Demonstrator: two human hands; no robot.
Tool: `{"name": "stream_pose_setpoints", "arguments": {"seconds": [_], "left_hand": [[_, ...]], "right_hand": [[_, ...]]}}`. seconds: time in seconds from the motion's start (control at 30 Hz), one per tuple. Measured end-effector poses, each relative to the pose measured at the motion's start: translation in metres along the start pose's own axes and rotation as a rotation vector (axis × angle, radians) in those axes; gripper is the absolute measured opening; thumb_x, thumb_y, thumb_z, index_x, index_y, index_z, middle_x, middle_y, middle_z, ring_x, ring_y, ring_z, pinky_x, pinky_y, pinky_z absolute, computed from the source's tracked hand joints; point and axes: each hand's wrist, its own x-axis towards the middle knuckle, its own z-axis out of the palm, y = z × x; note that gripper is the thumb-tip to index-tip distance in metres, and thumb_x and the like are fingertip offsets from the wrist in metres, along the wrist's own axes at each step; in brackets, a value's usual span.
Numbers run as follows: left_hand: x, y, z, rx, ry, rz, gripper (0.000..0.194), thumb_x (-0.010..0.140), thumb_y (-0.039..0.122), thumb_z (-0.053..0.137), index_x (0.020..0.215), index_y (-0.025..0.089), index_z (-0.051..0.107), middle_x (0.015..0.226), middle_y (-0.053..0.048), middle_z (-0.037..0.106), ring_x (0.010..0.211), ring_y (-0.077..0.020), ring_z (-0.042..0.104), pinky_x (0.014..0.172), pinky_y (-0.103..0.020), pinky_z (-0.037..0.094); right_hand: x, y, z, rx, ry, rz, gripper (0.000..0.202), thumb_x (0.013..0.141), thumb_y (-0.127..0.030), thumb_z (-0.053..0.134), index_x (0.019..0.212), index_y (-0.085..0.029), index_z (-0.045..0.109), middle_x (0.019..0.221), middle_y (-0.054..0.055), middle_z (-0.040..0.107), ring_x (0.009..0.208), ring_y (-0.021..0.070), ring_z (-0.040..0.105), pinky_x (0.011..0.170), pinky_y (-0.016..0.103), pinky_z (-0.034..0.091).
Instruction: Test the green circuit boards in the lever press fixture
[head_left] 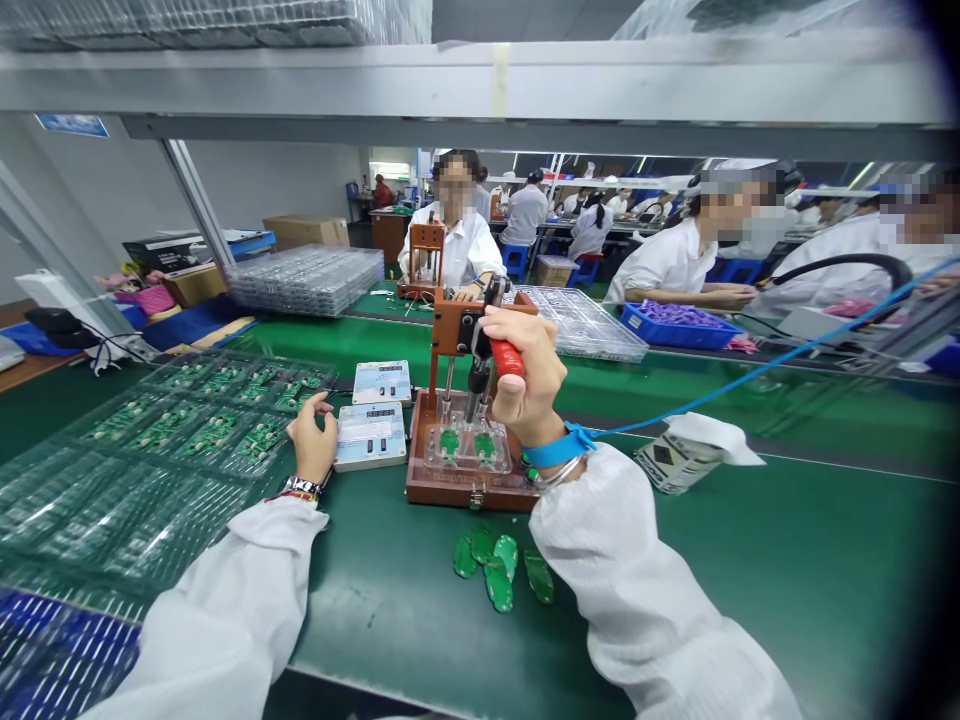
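Note:
My right hand (531,372) is wrapped round the red handle (507,358) of a toggle-clamp press on a brown test fixture (420,484). Under the press, two small green circuit boards (486,446) lie in a clear plate. A blue wrist strap (559,447) circles my right wrist. My left hand (311,440) rests beside the clear tray, fingers apart and slightly curled, next to two white meter boxes (369,435); nothing shows in it. Several loose green boards (498,580) lie on the table in front of the fixture.
A clear compartment tray (172,430) with green boards covers the left. A white packet (686,455) stands at right, below the strap's blue cord (750,368). Beyond are stacked clear trays (307,280), a blue bin (675,328) of purple parts and co-workers. A shelf (375,85) crosses overhead.

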Motion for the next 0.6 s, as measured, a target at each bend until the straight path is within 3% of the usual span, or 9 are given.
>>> {"name": "stream_pose_setpoints", "arguments": {"seconds": [0.37, 0.5, 0.6], "left_hand": [[0.0, -0.003, 0.003, -0.01, -0.023, 0.024, 0.033, 0.076, 0.019, 0.042, 0.103, 0.013, 0.06, 0.088, -0.008, 0.067, 0.084, -0.0226, 0.064, 0.084, -0.037, 0.045], [0.0, -0.002, 0.003, -0.007, -0.024, 0.032, 0.032, 0.076, 0.019, 0.042, 0.102, 0.013, 0.06, 0.088, -0.008, 0.068, 0.084, -0.0232, 0.064, 0.086, -0.038, 0.045], [0.001, 0.001, 0.003, -0.014, -0.031, 0.037, 0.032, 0.076, 0.019, 0.042, 0.101, 0.013, 0.061, 0.088, -0.008, 0.068, 0.085, -0.0237, 0.064, 0.086, -0.039, 0.045]], "right_hand": [[0.005, -0.004, 0.004, -0.067, 0.081, -0.027, 0.051, 0.097, -0.055, 0.021, 0.088, -0.019, 0.056, 0.083, 0.006, 0.065, 0.086, 0.0232, 0.065, 0.079, 0.042, 0.045], [0.059, -0.004, -0.007, -0.007, -0.053, 0.219, 0.059, 0.097, -0.058, 0.017, 0.077, -0.018, 0.057, 0.062, 0.001, 0.057, 0.061, 0.0137, 0.059, 0.069, 0.034, 0.048], [0.113, 0.027, -0.007, 0.182, -0.238, 0.434, 0.05, 0.097, -0.053, 0.028, 0.088, -0.015, 0.058, 0.071, 0.002, 0.063, 0.063, 0.0094, 0.059, 0.063, 0.025, 0.049]]}}
